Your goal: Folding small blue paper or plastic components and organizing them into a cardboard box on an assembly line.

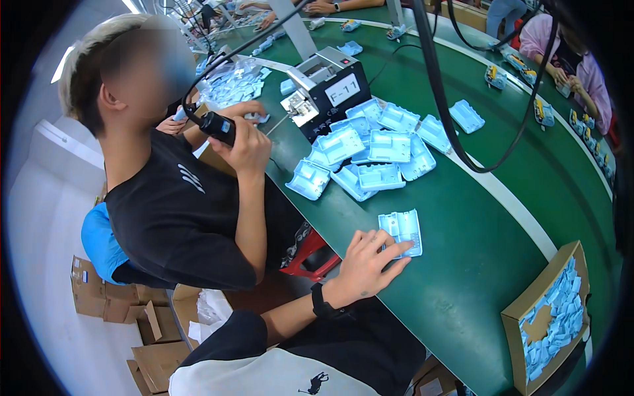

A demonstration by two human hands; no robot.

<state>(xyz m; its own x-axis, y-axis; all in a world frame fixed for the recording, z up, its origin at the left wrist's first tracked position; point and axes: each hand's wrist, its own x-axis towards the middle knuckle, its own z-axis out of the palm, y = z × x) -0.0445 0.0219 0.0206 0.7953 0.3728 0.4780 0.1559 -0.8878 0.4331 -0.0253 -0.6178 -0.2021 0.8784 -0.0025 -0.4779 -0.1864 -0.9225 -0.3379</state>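
Observation:
My left hand (370, 264), with a black band on its wrist, reaches in from the lower left. Its fingers are bent over the near part of a light blue plastic casing (400, 224), gripping it against the green table. The casing lies with its ribbed, hollow side up. Beyond it is a loose heap of similar blue casings (386, 146), several of them overlapping. My right hand is out of view.
A co-worker on the left holds a black electric screwdriver (218, 128). A black screw-feeder machine (328, 89) stands behind the heap. A cardboard box (512, 330) of small blue parts sits at right. Black cables (432, 72) hang above the green table (462, 290).

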